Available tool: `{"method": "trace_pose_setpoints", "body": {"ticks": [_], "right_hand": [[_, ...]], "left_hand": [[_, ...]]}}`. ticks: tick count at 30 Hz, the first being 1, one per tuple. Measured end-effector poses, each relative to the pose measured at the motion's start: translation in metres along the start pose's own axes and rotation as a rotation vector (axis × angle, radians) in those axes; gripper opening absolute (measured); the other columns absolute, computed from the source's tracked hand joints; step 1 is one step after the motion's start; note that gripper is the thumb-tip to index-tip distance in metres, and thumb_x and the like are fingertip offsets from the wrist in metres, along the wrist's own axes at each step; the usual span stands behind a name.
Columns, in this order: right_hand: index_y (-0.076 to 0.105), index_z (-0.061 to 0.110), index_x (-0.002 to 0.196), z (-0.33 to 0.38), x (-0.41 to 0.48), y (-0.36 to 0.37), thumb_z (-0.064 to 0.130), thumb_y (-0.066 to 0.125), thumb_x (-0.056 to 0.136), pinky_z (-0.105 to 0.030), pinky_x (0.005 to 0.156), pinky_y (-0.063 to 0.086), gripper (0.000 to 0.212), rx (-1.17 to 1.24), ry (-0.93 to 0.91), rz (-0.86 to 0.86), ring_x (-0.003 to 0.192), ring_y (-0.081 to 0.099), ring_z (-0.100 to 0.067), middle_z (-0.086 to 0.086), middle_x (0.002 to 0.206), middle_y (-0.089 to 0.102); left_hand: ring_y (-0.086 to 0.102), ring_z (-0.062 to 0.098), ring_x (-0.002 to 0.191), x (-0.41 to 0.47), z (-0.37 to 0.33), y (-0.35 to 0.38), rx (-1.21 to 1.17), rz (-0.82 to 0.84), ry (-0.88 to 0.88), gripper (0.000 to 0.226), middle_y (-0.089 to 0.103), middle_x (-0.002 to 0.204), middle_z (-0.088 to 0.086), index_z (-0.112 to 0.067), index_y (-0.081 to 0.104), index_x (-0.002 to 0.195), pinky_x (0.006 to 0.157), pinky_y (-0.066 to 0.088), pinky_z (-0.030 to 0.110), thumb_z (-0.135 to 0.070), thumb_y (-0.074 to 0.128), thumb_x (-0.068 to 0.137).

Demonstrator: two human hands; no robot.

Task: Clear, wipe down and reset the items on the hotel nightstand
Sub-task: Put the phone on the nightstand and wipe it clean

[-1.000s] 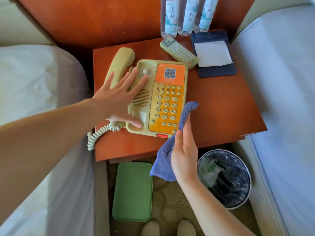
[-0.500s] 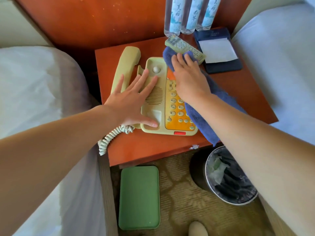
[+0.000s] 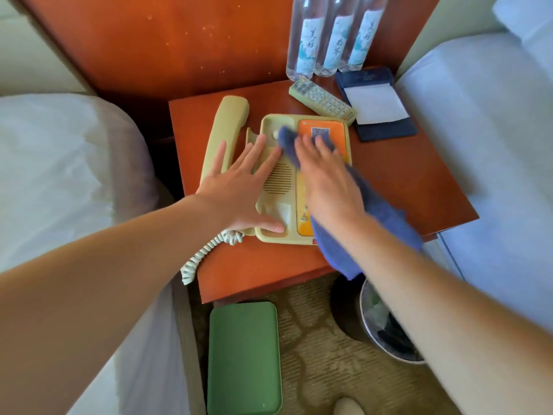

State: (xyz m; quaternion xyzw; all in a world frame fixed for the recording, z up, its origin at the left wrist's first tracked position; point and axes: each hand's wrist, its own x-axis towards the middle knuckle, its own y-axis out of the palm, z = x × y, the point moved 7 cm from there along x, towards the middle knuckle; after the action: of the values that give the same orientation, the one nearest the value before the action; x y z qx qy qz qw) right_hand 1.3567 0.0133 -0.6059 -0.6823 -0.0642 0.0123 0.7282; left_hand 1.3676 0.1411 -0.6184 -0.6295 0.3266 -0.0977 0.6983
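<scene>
Cloth [image 3: 372,224] slid back under flat right hand [image 3: 326,179]; flat left hand [image 3: 238,188] presses half-hidden phone [image 3: 278,179].

Bright, soft daylight fills the view, and shadows are faint. The glossy red-brown wooden nightstand top [image 3: 404,187] carries a mild sheen. The right hand [image 3: 326,181] and the blue terry cloth [image 3: 380,214] under it are smeared by motion blur; the left hand [image 3: 236,190] is sharp. The white bedding [image 3: 59,163] at left looks washed out. Wide-angle distortion stretches both forearms towards the lower corners.
</scene>
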Motion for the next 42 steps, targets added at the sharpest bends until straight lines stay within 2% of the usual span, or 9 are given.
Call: {"method": "trace_pose_setpoints", "body": {"ticks": [4,9,15,18,23,26,30,34,42], "right_hand": [[0.033,0.006,0.141,-0.021,0.047,0.008,0.001,0.042,0.092,-0.046,0.103,0.029,0.05,-0.01,0.059,0.03,0.135,0.03,-0.026,-0.009,0.145,0.036],[0.045,0.002,0.137,-0.002,-0.018,0.007,-0.008,0.051,0.081,-0.04,0.101,0.032,0.057,0.078,0.017,-0.116,0.132,0.041,-0.029,-0.013,0.141,0.048],[0.048,0.009,0.142,0.024,-0.108,0.011,0.01,0.037,0.098,-0.029,0.119,0.013,0.045,0.393,-0.003,-0.13,0.141,0.033,-0.017,-0.005,0.148,0.046],[0.053,0.009,0.138,0.031,-0.114,0.01,0.017,0.031,0.099,-0.028,0.119,0.015,0.045,0.441,-0.076,-0.136,0.139,0.036,-0.015,-0.004,0.144,0.05],[0.053,0.009,0.138,0.051,-0.103,0.011,0.007,0.049,0.094,-0.037,0.117,0.024,0.044,0.32,-0.246,-0.056,0.138,0.04,-0.019,-0.003,0.143,0.053],[0.045,0.012,0.144,0.051,-0.1,0.014,0.009,0.048,0.095,-0.038,0.118,0.023,0.049,0.217,-0.262,-0.066,0.143,0.033,-0.017,0.0,0.149,0.046],[0.06,0.012,0.132,0.053,-0.104,0.009,0.005,0.05,0.09,-0.04,0.115,0.032,0.044,0.318,-0.133,-0.202,0.134,0.046,-0.017,0.003,0.136,0.059],[0.067,0.014,0.122,0.042,-0.111,0.005,0.006,0.049,0.091,-0.038,0.113,0.034,0.037,0.44,-0.234,-0.258,0.128,0.052,-0.012,0.007,0.125,0.066],[0.074,0.018,0.112,0.062,-0.108,0.009,0.029,0.054,0.09,-0.039,0.115,0.03,0.032,0.554,-0.318,-0.303,0.131,0.049,-0.009,0.006,0.128,0.064]], "left_hand": [[-0.018,0.015,0.148,-0.001,0.003,-0.002,-0.008,0.007,0.019,0.132,-0.034,0.157,-0.003,-0.033,-0.03,0.148,0.108,-0.024,0.05,-0.09,0.052,0.061],[-0.01,0.014,0.15,0.003,0.013,-0.002,-0.02,0.127,0.048,0.128,-0.038,0.154,-0.008,-0.04,-0.033,0.144,0.112,-0.02,0.053,-0.082,0.059,0.067],[0.014,0.016,0.15,0.008,0.022,-0.003,-0.043,0.164,0.056,0.115,-0.034,0.156,-0.013,-0.045,-0.028,0.146,0.116,-0.016,0.056,-0.075,0.058,0.075],[0.018,0.016,0.149,0.007,0.021,-0.004,-0.077,0.174,0.042,0.099,-0.032,0.156,-0.015,-0.047,-0.026,0.146,0.117,-0.015,0.055,-0.063,0.053,0.088],[0.023,0.014,0.147,0.007,0.018,-0.013,-0.106,0.164,0.041,0.067,-0.027,0.159,-0.013,-0.045,-0.02,0.149,0.118,-0.009,0.055,-0.047,0.029,0.103],[0.024,0.015,0.147,0.004,0.016,-0.014,-0.048,0.165,0.047,0.068,-0.026,0.159,-0.01,-0.042,-0.021,0.149,0.119,-0.007,0.056,-0.048,0.028,0.103],[0.023,0.015,0.147,0.002,0.015,-0.016,0.006,0.14,0.047,0.068,-0.026,0.159,-0.009,-0.04,-0.022,0.15,0.12,-0.004,0.055,-0.049,0.026,0.103],[0.025,0.016,0.147,0.002,0.016,-0.014,0.067,0.111,0.066,0.069,-0.025,0.16,-0.007,-0.038,-0.022,0.15,0.119,-0.005,0.056,-0.052,0.025,0.102],[0.019,0.018,0.148,0.008,0.021,-0.005,0.027,0.081,0.075,0.074,-0.028,0.159,-0.008,-0.044,-0.024,0.148,0.119,-0.01,0.052,-0.062,0.027,0.097]]}}
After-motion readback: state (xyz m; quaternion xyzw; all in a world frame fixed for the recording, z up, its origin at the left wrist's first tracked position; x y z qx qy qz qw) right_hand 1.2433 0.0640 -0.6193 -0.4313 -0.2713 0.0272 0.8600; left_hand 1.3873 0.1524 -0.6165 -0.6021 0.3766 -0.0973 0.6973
